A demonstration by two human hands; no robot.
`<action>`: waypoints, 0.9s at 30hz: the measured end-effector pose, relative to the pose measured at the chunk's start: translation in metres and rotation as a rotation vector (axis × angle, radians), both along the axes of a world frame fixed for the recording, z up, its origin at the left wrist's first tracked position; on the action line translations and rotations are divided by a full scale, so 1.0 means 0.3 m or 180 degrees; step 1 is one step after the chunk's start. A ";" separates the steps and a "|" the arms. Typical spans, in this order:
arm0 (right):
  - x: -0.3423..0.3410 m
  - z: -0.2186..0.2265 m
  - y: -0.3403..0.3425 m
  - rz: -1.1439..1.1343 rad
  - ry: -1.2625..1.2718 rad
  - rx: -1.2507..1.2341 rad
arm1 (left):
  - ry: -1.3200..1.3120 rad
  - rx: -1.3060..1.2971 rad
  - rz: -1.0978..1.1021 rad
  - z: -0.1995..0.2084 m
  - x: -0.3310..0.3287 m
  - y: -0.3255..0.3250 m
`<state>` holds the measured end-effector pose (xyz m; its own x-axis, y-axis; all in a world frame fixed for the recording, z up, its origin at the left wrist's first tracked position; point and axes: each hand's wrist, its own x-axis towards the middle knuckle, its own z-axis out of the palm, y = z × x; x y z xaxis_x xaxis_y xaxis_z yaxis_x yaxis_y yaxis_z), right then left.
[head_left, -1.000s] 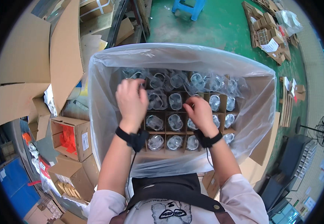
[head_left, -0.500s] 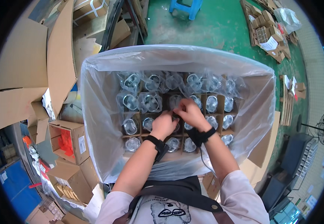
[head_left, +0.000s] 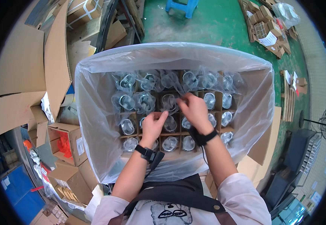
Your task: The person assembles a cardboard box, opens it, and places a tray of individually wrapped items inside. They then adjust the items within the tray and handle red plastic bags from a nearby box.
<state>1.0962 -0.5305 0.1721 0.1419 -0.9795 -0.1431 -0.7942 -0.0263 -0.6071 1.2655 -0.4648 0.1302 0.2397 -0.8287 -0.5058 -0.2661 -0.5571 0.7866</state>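
Observation:
A large carton (head_left: 253, 80) lined with a clear plastic liner (head_left: 95, 112) stands in front of me. Cardboard dividers (head_left: 162, 135) split it into cells holding round, shiny metal parts (head_left: 127, 126), several of them in clear plastic bags. Near the middle, my right hand (head_left: 194, 110) pinches the loose film of a clear plastic bag (head_left: 169, 102) around one metal part. My left hand (head_left: 153, 125) hovers just nearer to me, left of that bag, its thumb apart from the half-curled fingers. Its thumb tip is close to the bag; contact is unclear. Both wrists wear black straps.
Open cartons stand at the left, one with red material inside (head_left: 66, 144). A blue stool (head_left: 182, 6) is at the far side on the green floor. Pallets with small boxes (head_left: 266, 28) lie at the far right, and a black fan (head_left: 322, 123) stands at the right.
My hands, together over the middle cells before, have moved apart. The left went left and slightly nearer to me; the right stays by the bag. The whole view has shifted slightly.

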 end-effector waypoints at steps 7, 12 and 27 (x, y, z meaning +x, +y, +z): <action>0.059 -0.140 -0.043 0.0685 0.1377 -0.0178 | -0.0603 -0.0408 0.0005 -0.052 -0.045 -0.005; 0.056 -0.015 -0.046 0.0234 0.0882 -0.0609 | -0.0704 -0.0696 0.0098 0.020 -0.043 -0.011; -0.271 -0.111 -0.069 0.0509 0.0561 -0.0304 | -0.0966 -0.0958 -0.1462 0.187 -0.143 0.019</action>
